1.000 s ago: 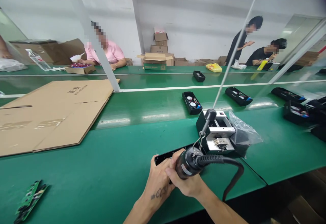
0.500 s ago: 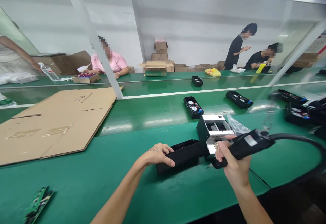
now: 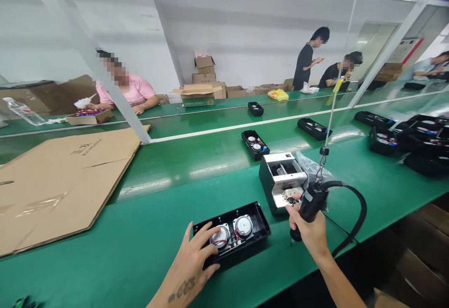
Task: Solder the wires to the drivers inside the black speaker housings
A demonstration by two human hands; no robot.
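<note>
A black speaker housing (image 3: 252, 245) lies open side up on the green bench, two round silver speakers and red wires inside. My left hand (image 3: 196, 252) grips its left end, fingers over the rim and thumb at the near wall. In my right hand (image 3: 310, 231) is a black electric screwdriver (image 3: 311, 203), held upright with its bit pointing down, to the right of the housing and apart from it. The screwdriver hangs from a cord and hook. Just behind it stands a black and white screw feeder (image 3: 277, 182).
Flattened cardboard (image 3: 70, 177) covers the left side. More speaker housings (image 3: 255, 145) lie along the line, with several piled at right (image 3: 421, 135). A clear plastic bag (image 3: 312, 168) sits by the feeder. Co-workers are across the bench. A white post (image 3: 122, 97) rises at left.
The housing has been tipped back so its open side faces up, and it lies nearer. The screwdriver has swung from slanted to upright. My view has turned right.
</note>
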